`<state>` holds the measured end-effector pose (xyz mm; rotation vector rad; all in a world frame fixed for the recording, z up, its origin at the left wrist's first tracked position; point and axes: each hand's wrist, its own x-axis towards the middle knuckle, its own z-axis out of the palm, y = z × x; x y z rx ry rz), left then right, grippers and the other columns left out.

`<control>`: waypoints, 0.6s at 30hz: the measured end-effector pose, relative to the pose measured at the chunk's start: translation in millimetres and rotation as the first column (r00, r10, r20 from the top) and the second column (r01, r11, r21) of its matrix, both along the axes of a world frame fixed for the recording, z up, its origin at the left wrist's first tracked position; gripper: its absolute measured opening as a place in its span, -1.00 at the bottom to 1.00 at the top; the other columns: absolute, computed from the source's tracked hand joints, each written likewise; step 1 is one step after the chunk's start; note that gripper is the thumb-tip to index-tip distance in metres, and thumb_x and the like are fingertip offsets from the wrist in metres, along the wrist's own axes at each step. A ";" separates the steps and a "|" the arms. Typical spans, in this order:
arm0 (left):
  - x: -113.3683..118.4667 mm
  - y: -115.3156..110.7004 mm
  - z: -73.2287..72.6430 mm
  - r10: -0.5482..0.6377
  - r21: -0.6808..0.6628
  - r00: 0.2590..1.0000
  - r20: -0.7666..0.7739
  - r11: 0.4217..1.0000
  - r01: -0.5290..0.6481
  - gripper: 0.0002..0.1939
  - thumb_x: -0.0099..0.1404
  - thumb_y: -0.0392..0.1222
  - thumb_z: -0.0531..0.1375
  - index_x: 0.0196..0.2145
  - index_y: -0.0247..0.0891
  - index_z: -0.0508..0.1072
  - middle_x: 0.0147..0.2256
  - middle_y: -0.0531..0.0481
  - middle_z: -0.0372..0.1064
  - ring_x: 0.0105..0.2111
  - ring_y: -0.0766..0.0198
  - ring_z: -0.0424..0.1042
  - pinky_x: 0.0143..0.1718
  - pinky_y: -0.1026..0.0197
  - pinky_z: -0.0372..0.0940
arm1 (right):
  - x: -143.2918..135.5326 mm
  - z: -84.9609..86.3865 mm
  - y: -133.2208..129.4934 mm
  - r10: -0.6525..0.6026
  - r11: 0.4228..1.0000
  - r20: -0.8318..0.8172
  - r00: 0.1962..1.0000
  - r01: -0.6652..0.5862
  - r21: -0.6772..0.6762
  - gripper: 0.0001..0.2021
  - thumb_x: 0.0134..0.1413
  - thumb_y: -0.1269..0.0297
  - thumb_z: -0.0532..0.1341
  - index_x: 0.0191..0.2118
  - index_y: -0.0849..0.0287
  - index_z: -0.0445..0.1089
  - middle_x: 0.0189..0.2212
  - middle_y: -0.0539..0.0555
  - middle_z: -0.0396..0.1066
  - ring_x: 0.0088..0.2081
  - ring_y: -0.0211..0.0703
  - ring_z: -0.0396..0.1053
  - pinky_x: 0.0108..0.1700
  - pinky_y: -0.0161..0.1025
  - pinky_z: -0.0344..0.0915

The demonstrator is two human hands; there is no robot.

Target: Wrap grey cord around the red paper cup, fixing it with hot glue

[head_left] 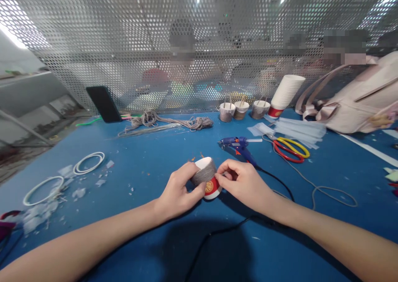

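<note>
Gripping tilted paper cup (212, 187) over blue table (139, 220), with left hand (177, 189) closed around it. Pinching with right hand (245, 184) at edge of grey cord wrap (205, 174); cannot tell whether on cord. Could dent thin wall by squeezing, or loosen coils by tugging. Farther out: could drag glue gun (239, 143) by snagging black cable (281, 180) with right forearm.

Left hand (178, 191) bare, right hand (247, 184) bare, slim fingers (186, 171), narrow wrists (157, 209), left forearm (102, 241) and right forearm (326, 232) uncovered out to frame edges, smooth tapering outlines, fingernail detail too small to read
</note>
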<state>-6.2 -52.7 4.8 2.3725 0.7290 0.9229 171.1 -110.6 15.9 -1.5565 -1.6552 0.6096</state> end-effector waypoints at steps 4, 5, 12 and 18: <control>0.9 -0.4 1.0 0.005 -0.015 1.000 -0.005 1.000 -0.006 -0.93 0.11 -0.31 0.05 -0.51 -0.26 0.23 -0.56 0.13 0.14 -0.54 0.39 0.11 -0.52 0.35 0.09 | 0.8 0.5 -0.1 0.010 1.000 -0.006 1.000 -0.010 -0.006 -0.93 -0.04 0.38 0.17 -0.49 0.17 0.34 -0.66 -0.13 0.15 -0.59 -0.37 0.10 -0.53 -0.38 0.05; 1.1 -0.5 1.4 0.003 -0.020 1.000 -0.007 1.000 -0.003 -0.93 0.11 -0.30 0.05 -0.52 -0.26 0.22 -0.56 0.13 0.14 -0.54 0.39 0.11 -0.51 0.34 0.09 | 1.0 0.5 -0.3 0.012 1.000 -0.009 1.000 -0.012 -0.007 -0.93 -0.03 0.37 0.17 -0.48 0.17 0.34 -0.66 -0.13 0.15 -0.59 -0.36 0.10 -0.53 -0.38 0.05; 0.6 0.3 1.8 0.026 -0.074 0.999 -0.026 0.997 -0.028 -0.93 0.11 -0.28 0.05 -0.52 -0.27 0.23 -0.56 0.11 0.15 -0.53 0.37 0.13 -0.50 0.32 0.11 | 1.8 1.0 -0.7 0.017 1.000 -0.041 0.999 -0.018 -0.018 -0.93 -0.02 0.37 0.16 -0.48 0.18 0.34 -0.65 -0.12 0.17 -0.58 -0.35 0.11 -0.54 -0.37 0.06; -0.6 2.5 3.1 -0.009 -0.044 1.000 0.000 0.999 0.009 -0.95 0.11 -0.27 0.03 -0.49 -0.27 0.24 -0.55 0.10 0.16 -0.54 0.37 0.14 -0.51 0.32 0.12 | 1.1 5.4 0.6 0.038 0.992 -0.171 0.985 -0.058 -0.113 -0.91 -0.02 0.33 0.18 -0.48 0.19 0.30 -0.64 -0.13 0.18 -0.58 -0.36 0.08 -0.54 -0.38 0.05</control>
